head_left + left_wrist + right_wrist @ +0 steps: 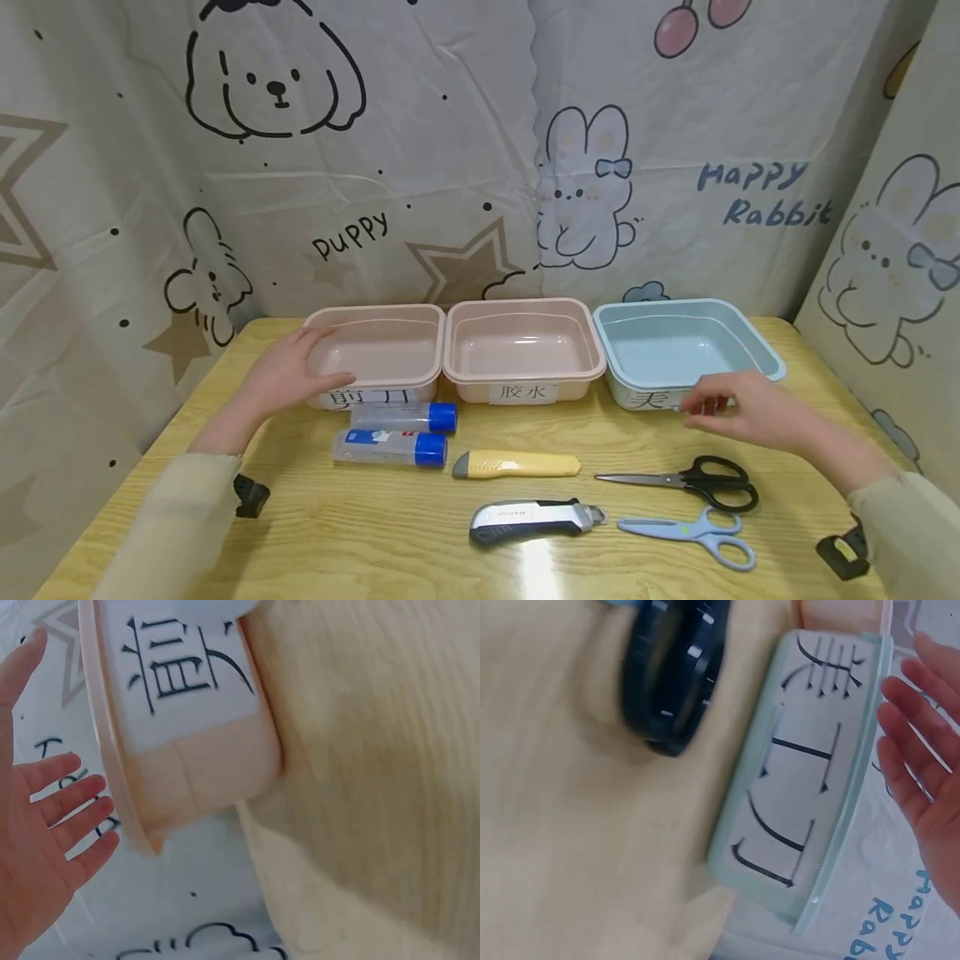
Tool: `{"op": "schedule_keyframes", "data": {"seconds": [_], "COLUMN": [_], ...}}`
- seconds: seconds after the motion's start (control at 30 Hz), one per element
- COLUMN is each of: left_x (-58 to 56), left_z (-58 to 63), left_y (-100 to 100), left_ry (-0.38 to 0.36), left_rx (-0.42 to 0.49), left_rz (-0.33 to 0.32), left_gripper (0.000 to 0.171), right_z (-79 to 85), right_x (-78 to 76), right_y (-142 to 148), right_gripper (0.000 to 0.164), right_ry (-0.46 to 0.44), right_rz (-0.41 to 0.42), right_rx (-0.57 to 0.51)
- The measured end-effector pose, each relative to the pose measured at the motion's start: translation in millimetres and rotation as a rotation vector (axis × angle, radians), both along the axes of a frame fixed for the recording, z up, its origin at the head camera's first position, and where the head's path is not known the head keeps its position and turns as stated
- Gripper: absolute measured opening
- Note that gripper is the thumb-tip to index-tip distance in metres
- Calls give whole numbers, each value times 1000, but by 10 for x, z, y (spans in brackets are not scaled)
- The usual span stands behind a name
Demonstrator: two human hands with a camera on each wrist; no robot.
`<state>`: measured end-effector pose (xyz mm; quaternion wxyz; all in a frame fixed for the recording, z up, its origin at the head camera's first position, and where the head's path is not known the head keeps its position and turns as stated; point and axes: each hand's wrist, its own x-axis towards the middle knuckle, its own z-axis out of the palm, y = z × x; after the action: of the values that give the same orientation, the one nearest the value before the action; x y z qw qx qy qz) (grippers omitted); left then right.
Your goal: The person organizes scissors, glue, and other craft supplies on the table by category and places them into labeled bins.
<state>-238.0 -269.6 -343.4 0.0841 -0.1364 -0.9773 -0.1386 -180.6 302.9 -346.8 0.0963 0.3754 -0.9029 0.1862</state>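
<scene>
My left hand (pixel 288 375) is at the left end of a pink bin (pixel 382 346), fingers spread and empty; in the left wrist view they are straight beside its rim (pixel 109 750). At the front right of a light blue bin (pixel 667 337), my right hand (pixel 750 408) hovers with fingers loosely bent and nothing held. The right wrist view shows its fingers near that bin's label (pixel 802 772). Black-handled scissors (pixel 712 485) lie below the right hand, light blue scissors (pixel 697 532) nearer the front. Two clear glue bottles (pixel 375 447) with blue caps lie before the left bin.
A second pink bin (pixel 525 358) stands between the other two, all in a row with Chinese labels. On the wood-grain table (pixel 360 533) lie a yellow utility knife (pixel 517 464) and a silver-and-black one (pixel 536 521). A printed curtain (pixel 450 167) hangs behind.
</scene>
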Motion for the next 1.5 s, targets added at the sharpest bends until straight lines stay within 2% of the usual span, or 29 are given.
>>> {"op": "schedule_keyframes", "data": {"seconds": [0.13, 0.3, 0.43, 0.57, 0.73, 0.87, 1.03, 1.23, 1.4, 1.5], "left_x": [11, 38, 53, 66, 82, 99, 128, 159, 161, 167], "left_z": [-65, -110, -140, -171, -219, -266, -319, -356, -387, -408], "left_y": [-118, -199, -222, -233, -240, -242, -231, -220, -213, -209], "left_ry": [-53, -91, -89, -98, -127, -134, -137, -133, -124, -131], "left_rx": [51, 90, 132, 170, 225, 279, 366, 433, 490, 529], "left_rz": [59, 99, 115, 128, 158, 178, 209, 235, 222, 223], "left_gripper": [99, 106, 106, 106, 108, 109, 108, 107, 99, 98], "right_z": [-86, -201, -289, -327, -345, -373, -387, -299, -203, -134], "right_x": [104, 172, 212, 238, 239, 210, 150, 102, 90, 76], "right_y": [32, 52, 35, 21, 10, 1, -25, -127, -248, -319], "right_gripper": [13, 33, 45, 49, 41, 31, 28, 26, 24, 24], "right_ry": [-131, -286, -312, -319, -309, -260, -221, -156, -61, -36], "right_rz": [-7, -73, -116, -130, -135, -93, -62, -53, -89, -109], "right_rx": [80, 190, 274, 313, 308, 278, 245, 224, 222, 202]}}
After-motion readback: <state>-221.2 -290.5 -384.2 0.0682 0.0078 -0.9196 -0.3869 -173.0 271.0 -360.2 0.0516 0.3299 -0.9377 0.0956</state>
